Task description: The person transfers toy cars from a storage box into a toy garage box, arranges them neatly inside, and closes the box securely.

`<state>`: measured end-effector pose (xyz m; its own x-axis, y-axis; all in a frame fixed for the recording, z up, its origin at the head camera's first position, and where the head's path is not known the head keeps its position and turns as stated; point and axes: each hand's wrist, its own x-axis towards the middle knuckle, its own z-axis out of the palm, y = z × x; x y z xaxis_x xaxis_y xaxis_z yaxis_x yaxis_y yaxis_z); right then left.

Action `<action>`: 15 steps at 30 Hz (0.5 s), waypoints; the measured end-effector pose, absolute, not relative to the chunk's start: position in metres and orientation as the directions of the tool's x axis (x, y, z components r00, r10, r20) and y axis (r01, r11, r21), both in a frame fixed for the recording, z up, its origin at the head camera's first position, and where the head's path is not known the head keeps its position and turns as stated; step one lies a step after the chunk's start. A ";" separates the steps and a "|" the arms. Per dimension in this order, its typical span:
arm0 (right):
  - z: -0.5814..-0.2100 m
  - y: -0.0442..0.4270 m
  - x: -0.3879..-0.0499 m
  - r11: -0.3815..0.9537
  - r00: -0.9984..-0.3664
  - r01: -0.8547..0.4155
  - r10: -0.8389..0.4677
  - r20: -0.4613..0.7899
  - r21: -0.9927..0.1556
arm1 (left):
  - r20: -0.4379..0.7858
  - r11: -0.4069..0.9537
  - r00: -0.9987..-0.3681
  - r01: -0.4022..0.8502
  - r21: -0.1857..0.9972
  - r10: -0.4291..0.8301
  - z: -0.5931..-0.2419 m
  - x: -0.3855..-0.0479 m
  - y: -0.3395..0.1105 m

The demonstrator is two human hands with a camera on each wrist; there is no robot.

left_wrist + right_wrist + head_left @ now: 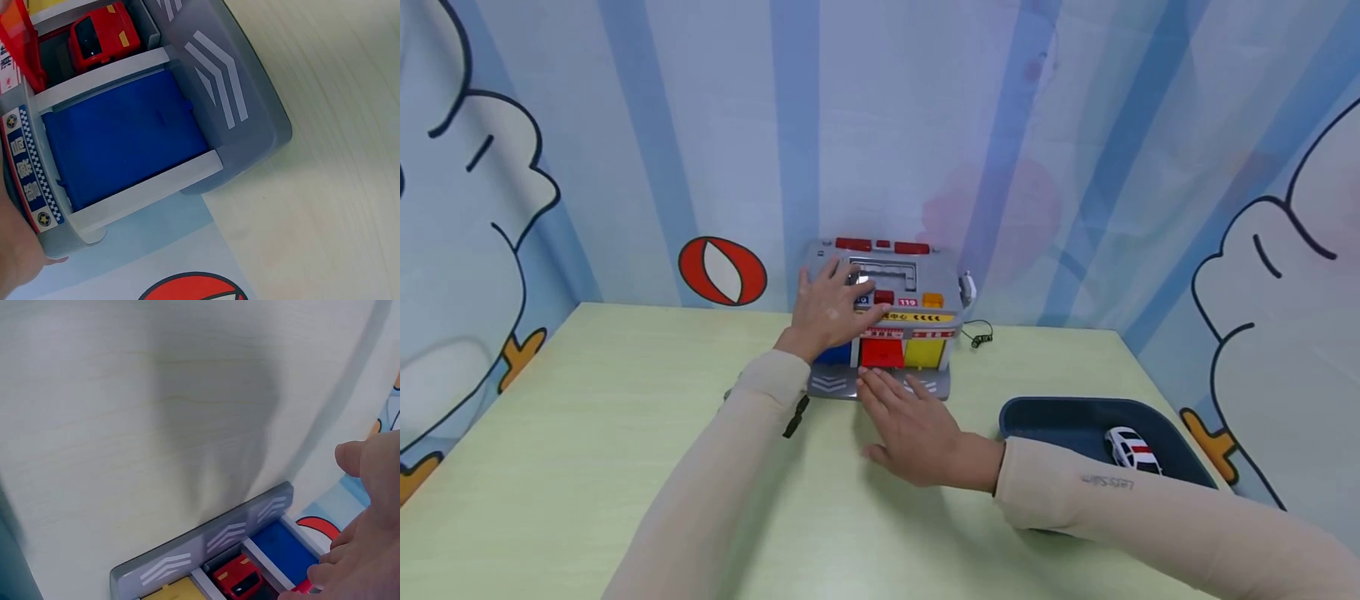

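A grey toy garage (943, 287) stands at the back of the table, with a blue door (125, 140), a red door (882, 353) and a yellow door (923, 354). My left hand (831, 308) lies on the garage's top left with fingers spread, its thumb near a red button (884, 297). In front of the middle bay, my right hand (913, 433) reaches out with straight fingers, near the red door. That door is swung outward, and a red toy car (105, 36) sits inside the bay. The blue and yellow doors are down.
A dark blue tray (1037, 408) stands on the right of the table, partly behind my right sleeve. In it lies a white toy car (1133, 450) with a red stripe. A thin black cord (979, 337) lies beside the garage. A patterned curtain (887, 125) hangs behind.
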<state>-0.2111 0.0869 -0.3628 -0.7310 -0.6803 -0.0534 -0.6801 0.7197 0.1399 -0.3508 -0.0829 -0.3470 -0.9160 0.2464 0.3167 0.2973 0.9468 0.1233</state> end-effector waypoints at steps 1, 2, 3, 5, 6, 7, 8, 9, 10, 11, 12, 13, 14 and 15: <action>-0.361 0.087 -0.210 0.717 -0.728 -0.684 -0.684 -0.056 0.136 | 0.316 0.946 -0.916 0.299 0.123 0.249 -0.347 -0.351 -0.083; -0.359 0.088 -0.210 0.714 -0.724 -0.688 -0.687 -0.057 0.132 | 0.313 0.946 -0.916 0.302 0.121 0.252 -0.346 -0.351 -0.083; -0.357 0.088 -0.209 0.711 -0.721 -0.691 -0.690 -0.056 0.129 | 0.311 0.945 -0.915 0.304 0.120 0.256 -0.346 -0.351 -0.083; -0.354 0.088 -0.210 0.709 -0.717 -0.694 -0.695 -0.041 0.123 | 0.310 0.945 -0.915 0.307 0.115 0.260 -0.345 -0.352 -0.083; -0.352 0.089 -0.211 0.710 -0.717 -0.694 -0.696 -0.031 0.120 | 0.310 0.945 -0.914 0.307 0.113 0.260 -0.345 -0.352 -0.083; -0.351 0.089 -0.212 0.712 -0.718 -0.693 -0.696 -0.019 0.114 | 0.310 0.945 -0.914 0.306 0.112 0.260 -0.345 -0.352 -0.084; -0.350 0.089 -0.214 0.715 -0.720 -0.690 -0.694 -0.006 0.109 | 0.310 0.946 -0.915 0.306 0.110 0.260 -0.345 -0.352 -0.084; -0.348 0.090 -0.215 0.721 -0.725 -0.685 -0.689 0.001 0.104 | 0.309 0.946 -0.915 0.306 0.108 0.260 -0.345 -0.352 -0.084; -0.348 0.090 -0.217 0.728 -0.731 -0.678 -0.682 0.008 0.100 | 0.309 0.946 -0.915 0.307 0.107 0.262 -0.345 -0.352 -0.084; -0.347 0.091 -0.219 0.734 -0.737 -0.672 -0.675 0.009 0.099 | 0.307 0.945 -0.915 0.308 0.107 0.263 -0.345 -0.352 -0.084; -0.347 0.091 -0.221 0.741 -0.744 -0.664 -0.668 0.011 0.097 | 0.304 0.945 -0.915 0.309 0.106 0.265 -0.345 -0.352 -0.084; -0.347 0.091 -0.223 0.748 -0.751 -0.657 -0.661 0.010 0.098 | 0.302 0.945 -0.916 0.309 0.106 0.266 -0.345 -0.352 -0.084; -0.347 0.092 -0.225 0.755 -0.758 -0.649 -0.652 0.008 0.097 | 0.299 0.945 -0.916 0.310 0.106 0.267 -0.345 -0.351 -0.084; -0.347 0.092 -0.227 0.761 -0.764 -0.642 -0.645 0.005 0.097 | 0.296 0.945 -0.917 0.309 0.107 0.267 -0.344 -0.351 -0.083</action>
<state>-0.2271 0.0921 -0.3471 -0.7642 -0.6450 0.0049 -0.6416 0.7609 0.0974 -0.3513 -0.0834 -0.3441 -0.9173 0.2667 0.2958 0.3093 0.9449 0.1070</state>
